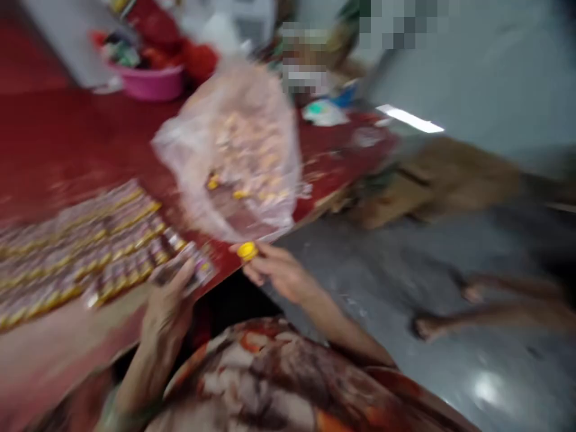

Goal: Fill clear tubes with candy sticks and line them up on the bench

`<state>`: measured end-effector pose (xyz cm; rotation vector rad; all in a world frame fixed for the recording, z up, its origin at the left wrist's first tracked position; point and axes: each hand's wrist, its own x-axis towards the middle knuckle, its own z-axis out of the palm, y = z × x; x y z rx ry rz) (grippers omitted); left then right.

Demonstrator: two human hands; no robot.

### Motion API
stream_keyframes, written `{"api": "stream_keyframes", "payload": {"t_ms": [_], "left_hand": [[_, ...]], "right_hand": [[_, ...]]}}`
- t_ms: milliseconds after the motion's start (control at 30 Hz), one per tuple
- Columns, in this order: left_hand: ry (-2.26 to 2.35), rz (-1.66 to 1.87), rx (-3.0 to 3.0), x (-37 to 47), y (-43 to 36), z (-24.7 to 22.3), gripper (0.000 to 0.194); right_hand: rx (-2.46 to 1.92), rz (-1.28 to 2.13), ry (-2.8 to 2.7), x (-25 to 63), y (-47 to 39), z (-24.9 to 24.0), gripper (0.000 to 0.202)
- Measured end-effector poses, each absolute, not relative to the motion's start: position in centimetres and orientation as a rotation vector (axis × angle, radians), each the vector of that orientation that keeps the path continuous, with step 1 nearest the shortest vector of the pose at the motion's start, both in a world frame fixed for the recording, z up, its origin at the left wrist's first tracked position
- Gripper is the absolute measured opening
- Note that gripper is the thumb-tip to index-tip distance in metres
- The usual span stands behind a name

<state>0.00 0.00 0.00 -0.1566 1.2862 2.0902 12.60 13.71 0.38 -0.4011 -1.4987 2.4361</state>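
My right hand (pixel 281 271) is closed in a pinch on a small round yellow cap (pixel 247 251), just past the table's edge. At the left, my left hand (pixel 173 285) has its thumb and fingers around a small shiny packet (pixel 203 268) with purple and yellow print; motion blur hides the finer detail. Beyond both hands lies a large clear plastic bag (pixel 189 174), its mouth facing me. Pale pieces and a few yellow ones show inside it. Rows of small packets with yellow ends (pixel 81 252) are laid side by side on the red table (pixel 54 150), left of my left hand.
A pink tub (pixel 153 83) heaped with red and other items stands at the back. A white and green packet (pixel 324 112) lies near the far right corner. Flattened brown cardboard (pixel 441 180) rests on the grey floor (pixel 360 270). Another person's legs (pixel 499 312) extend from the right.
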Motion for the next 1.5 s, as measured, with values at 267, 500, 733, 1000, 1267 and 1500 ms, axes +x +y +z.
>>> {"api": "stream_keyframes", "payload": {"t_ms": [267, 500, 733, 1000, 1267, 1500], "left_hand": [[1.205, 2.317, -0.327, -1.8, -4.2, -2.9, 0.038], [1.155, 2.432, -0.467, -2.9, -7.8, -3.9, 0.036], [1.173, 2.513, -0.559, -3.9, -9.8, -4.3, 0.041], [1.227, 2.394, -0.443, -3.1, -9.9, -4.5, 0.030], [1.278, 2.351, -0.391, -3.5, -11.0, -4.6, 0.024], [1.201, 2.425, -0.521, -3.5, -10.0, -4.5, 0.033]], "right_hand": [[-0.384, 2.403, -1.788, 8.8, 10.6, -2.8, 0.027], [-0.213, 2.481, -1.710, 4.9, 7.7, -2.6, 0.034], [-0.417, 2.584, -1.698, 2.7, 5.1, -3.6, 0.014], [-0.598, 2.481, -1.929, 0.6, 3.2, -4.7, 0.022], [-0.399, 2.381, -2.106, 0.3, 4.5, -4.5, 0.018], [-0.090, 2.246, -1.972, 3.0, 6.3, -3.9, 0.012]]}}
